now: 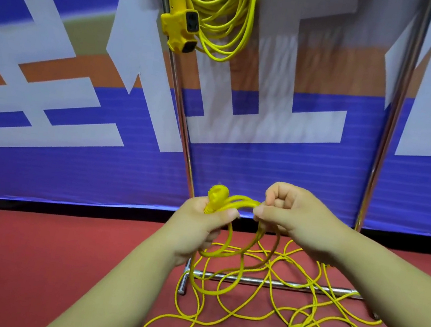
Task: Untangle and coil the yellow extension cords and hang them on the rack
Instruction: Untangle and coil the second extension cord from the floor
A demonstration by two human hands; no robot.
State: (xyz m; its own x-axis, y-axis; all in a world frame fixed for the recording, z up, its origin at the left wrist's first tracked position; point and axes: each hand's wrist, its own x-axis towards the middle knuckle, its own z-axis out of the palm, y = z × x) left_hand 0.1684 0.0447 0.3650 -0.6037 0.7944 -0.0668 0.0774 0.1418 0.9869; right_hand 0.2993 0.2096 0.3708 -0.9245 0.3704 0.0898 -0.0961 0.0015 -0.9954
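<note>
The limp, light yellow cord (244, 203) was judged best held at its plug (217, 195), gripped in the curled left hand (196, 227), and was pinched alongside by the right hand (295, 217)

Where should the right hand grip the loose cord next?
Probably the strand just below the right hand, pinched from above: it hangs free from the coil in the left hand, while the cord on the floor lies tangled.

Held forward, close together — left hand (201, 223) grips, right hand (293, 217) pinches the yellow cord (244, 203).
</note>
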